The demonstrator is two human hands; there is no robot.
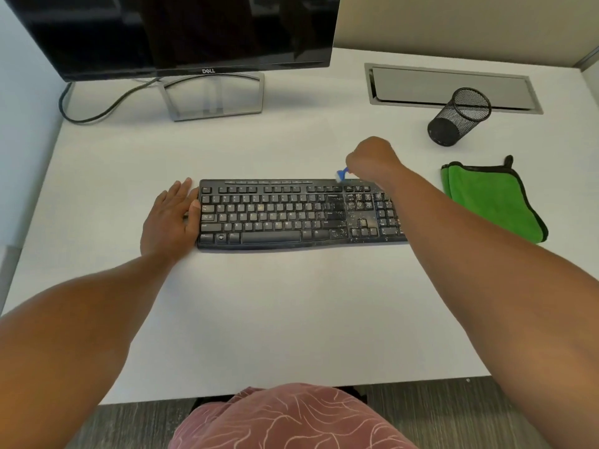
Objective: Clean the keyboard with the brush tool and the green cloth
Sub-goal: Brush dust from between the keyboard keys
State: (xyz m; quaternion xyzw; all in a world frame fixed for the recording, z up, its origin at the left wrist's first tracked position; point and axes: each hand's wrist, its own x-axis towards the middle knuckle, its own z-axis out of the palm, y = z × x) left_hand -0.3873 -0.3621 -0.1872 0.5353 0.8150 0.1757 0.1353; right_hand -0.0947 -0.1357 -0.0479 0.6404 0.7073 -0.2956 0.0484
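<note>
On the white desk [291, 319] the crumb-speckled black plastic keyboard [291, 215] lies crosswise, the folded green microfibre cloth [492, 199] just right of it, the left hand [171, 215] flat against its left end, the right hand [372, 160] fisted around what seems a small blue brush [342, 174] at its top edge.

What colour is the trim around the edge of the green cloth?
Black: a dark binding runs round the green cloth, with a small black loop at its far corner. The head view shows it.
</note>
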